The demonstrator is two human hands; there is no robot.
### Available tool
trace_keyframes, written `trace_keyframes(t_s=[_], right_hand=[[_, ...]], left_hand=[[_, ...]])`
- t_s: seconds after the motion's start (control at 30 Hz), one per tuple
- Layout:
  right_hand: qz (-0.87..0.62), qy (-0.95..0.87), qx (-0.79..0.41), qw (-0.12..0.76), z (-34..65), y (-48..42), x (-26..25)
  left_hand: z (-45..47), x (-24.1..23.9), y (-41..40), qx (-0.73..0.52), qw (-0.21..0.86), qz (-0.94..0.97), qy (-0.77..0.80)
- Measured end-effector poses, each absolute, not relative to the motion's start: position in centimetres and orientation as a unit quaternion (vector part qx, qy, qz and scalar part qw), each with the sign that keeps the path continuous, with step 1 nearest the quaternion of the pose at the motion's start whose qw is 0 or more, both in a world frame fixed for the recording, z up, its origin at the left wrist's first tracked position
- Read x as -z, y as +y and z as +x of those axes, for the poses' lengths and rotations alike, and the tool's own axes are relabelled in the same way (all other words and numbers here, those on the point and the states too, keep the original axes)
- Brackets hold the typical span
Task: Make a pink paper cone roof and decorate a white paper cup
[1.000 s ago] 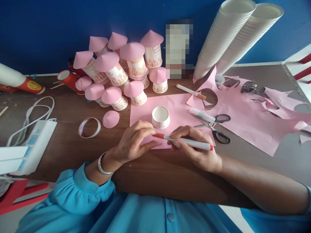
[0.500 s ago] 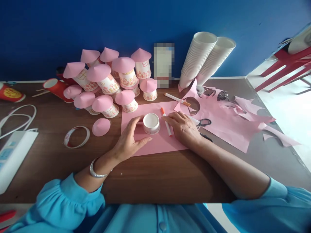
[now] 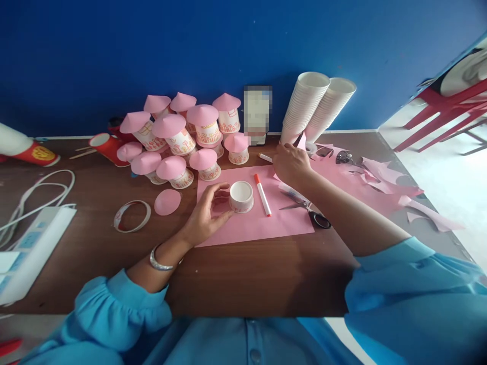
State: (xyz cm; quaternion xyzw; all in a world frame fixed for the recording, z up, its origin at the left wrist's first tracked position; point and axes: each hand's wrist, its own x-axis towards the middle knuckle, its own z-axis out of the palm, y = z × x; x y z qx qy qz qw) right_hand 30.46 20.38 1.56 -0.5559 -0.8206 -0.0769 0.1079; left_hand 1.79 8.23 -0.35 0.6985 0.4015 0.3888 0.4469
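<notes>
The right hand (image 3: 292, 163), nearer, partly hides the marker (image 3: 265, 158), whose long axis extends leftward and slightly away; grasp cannot be confirmed. The left hand (image 3: 205, 217), fingers spread, curves beside the cup (image 3: 241, 196).

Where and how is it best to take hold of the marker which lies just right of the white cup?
Probably best: pinch the white barrel at its middle, coming from above and the right. The marker is slim and lies flat on the pink sheet, cap towards the wall, while the cup and left hand are on its left.
</notes>
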Motion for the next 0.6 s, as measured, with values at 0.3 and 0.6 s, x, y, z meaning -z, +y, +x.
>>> trace_keyframes(t_s=[0.3, 0.6], right_hand=[[-0.503, -0.798, 0.006, 0.331, 29.6, 17.1, -5.5], [-0.267, -0.880, -0.154, 0.362, 27.6, 7.7, -6.1]], left_hand=[[1.8, -0.5, 8.1, -0.420, 0.423, 0.693, 0.404], [1.4, -3.7, 6.2, -0.485, 0.280, 0.762, 0.326]])
